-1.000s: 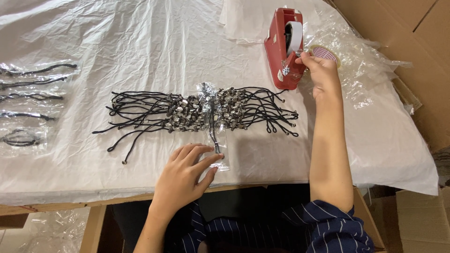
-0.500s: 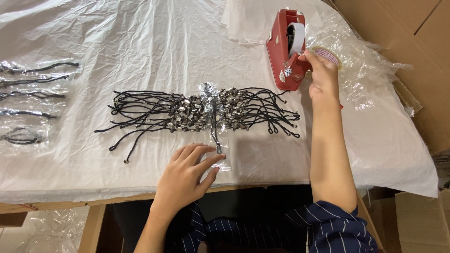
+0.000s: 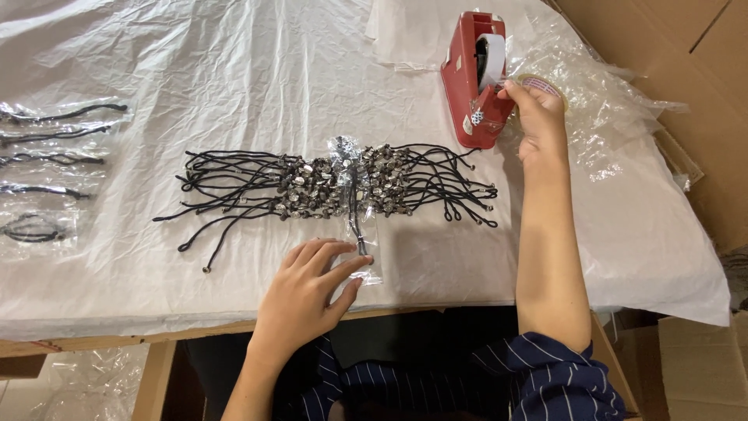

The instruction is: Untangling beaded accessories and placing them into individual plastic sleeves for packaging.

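A row of black cord bracelets with silver charms (image 3: pixel 327 183) lies across the white plastic-covered table (image 3: pixel 234 70). My left hand (image 3: pixel 308 292) rests flat near the table's front edge, its fingertips pressing a narrow clear plastic sleeve (image 3: pixel 360 234) that holds one black cord. My right hand (image 3: pixel 538 117) is stretched to the red tape dispenser (image 3: pixel 471 78) at the upper right, thumb and fingers pinched at the tape's end by the cutter.
Several bagged black cords (image 3: pixel 47 148) lie in a column at the left edge. Crumpled clear plastic (image 3: pixel 608 109) sits right of the dispenser. Brown cardboard boxes (image 3: pixel 686 47) stand along the right side and below the table corner.
My right hand has stayed at the dispenser, shifting slightly at the tape end. My left hand keeps pressing the sleeve in the same place.
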